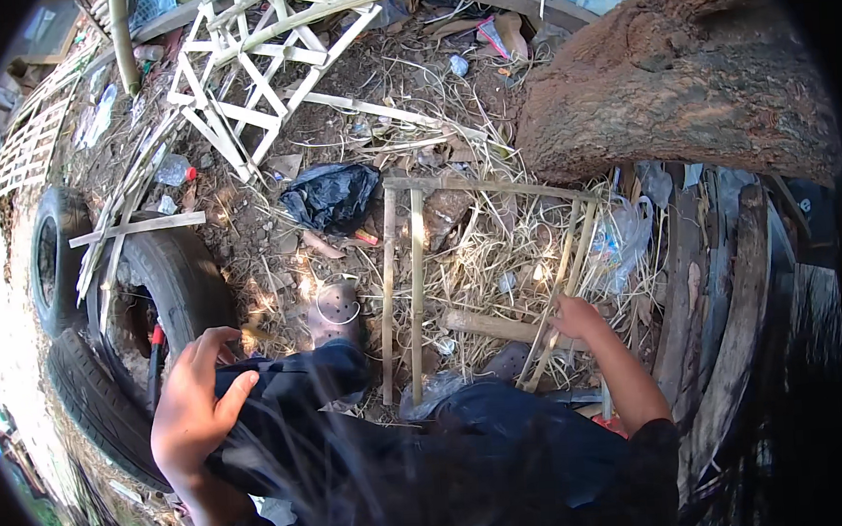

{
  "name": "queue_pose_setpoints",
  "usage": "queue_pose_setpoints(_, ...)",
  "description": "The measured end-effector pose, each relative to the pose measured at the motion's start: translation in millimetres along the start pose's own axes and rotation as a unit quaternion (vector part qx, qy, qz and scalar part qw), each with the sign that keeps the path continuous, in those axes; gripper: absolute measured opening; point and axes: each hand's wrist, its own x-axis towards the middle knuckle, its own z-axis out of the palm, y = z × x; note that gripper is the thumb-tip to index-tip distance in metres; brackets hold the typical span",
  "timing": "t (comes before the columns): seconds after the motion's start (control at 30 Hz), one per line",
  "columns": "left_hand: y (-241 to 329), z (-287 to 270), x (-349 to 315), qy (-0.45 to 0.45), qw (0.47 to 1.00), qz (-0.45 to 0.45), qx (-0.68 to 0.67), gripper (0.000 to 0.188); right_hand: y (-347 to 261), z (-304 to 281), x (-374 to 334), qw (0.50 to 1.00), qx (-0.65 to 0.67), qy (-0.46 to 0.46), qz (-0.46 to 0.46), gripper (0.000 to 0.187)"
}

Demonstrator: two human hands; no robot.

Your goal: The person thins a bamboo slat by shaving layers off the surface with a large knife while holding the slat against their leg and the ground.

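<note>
My right hand is closed around the right-hand pair of slats of a bamboo strip frame. This frame has one crosspiece at its far end and two paired strips running toward me from each end of it. Over my left thigh, my left hand is raised with its fingers apart, holding nothing. Beside it are old tires, with a red-handled tool partly hidden among them. A short log piece lies under the frame on the straw-like shavings.
A bamboo lattice stands at the far left of centre. Thin bamboo strips lean across the tires. A black plastic bag rests beyond my foot. A thick tree trunk bulges at the far right, with wooden planks below it.
</note>
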Motion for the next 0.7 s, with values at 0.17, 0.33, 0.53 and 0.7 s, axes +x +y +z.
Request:
queue_pose_setpoints(0.17, 3, -6, -7, -0.008, 0.999, 0.028, 0.023, 0.044, -29, -36, 18, 0.999, 0.026, 0.03, -0.009, 0.035)
queue_pose_setpoints(0.33, 2, -7, -7, -0.012, 1.0, -0.005, 0.02, 0.046, -51, -58, 34, 0.996, 0.05, 0.055, -0.044, 0.036)
queue_pose_setpoints(0.53, -2, -9, -10, 0.006, 0.999, 0.023, 0.045, 0.048, -84, -74, 38, 0.997, 0.034, 0.045, -0.057, 0.036)
queue_pose_setpoints(0.7, -26, -27, -9, -0.111, 0.973, 0.153, -0.131, 0.05, -85, -77, 28, 0.996, 0.059, 0.033, -0.06, 0.037)
